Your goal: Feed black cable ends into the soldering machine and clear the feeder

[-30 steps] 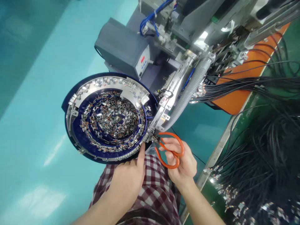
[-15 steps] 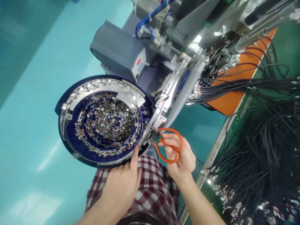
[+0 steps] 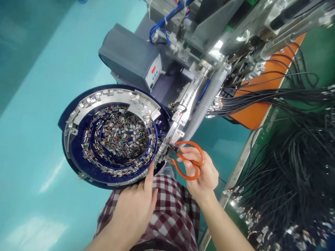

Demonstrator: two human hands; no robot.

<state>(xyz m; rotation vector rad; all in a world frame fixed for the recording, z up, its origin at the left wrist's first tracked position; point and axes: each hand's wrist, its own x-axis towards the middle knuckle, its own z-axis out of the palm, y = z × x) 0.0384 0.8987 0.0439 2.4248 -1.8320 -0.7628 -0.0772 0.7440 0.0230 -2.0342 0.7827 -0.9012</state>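
My right hand (image 3: pixel 202 174) is closed around orange-handled scissors (image 3: pixel 192 177), whose handles are spread apart. Their blades point at the metal track (image 3: pixel 178 125) beside the bowl, and the tips are hard to make out there. My left hand (image 3: pixel 136 205) holds nothing. Its index finger is stretched out and touches the near right rim of the round blue feeder bowl (image 3: pixel 78 150), with the other fingers bent under the edge. Many small metal connector shells (image 3: pixel 123 136) fill the bowl's middle and line its spiral ledges.
A grey control box (image 3: pixel 131 55) with a red display stands behind the bowl. Alongside the track runs a grey corrugated hose (image 3: pixel 201 108). Black cables (image 3: pixel 282 167) with metal ends are heaped at the right, and others cross an orange board (image 3: pixel 251 111). Machine parts fill the top right.
Some connector shells on the bowl's silver ledge have shifted a little. Both hands and the scissors stay nearly where they were, and the whole view has moved slightly.
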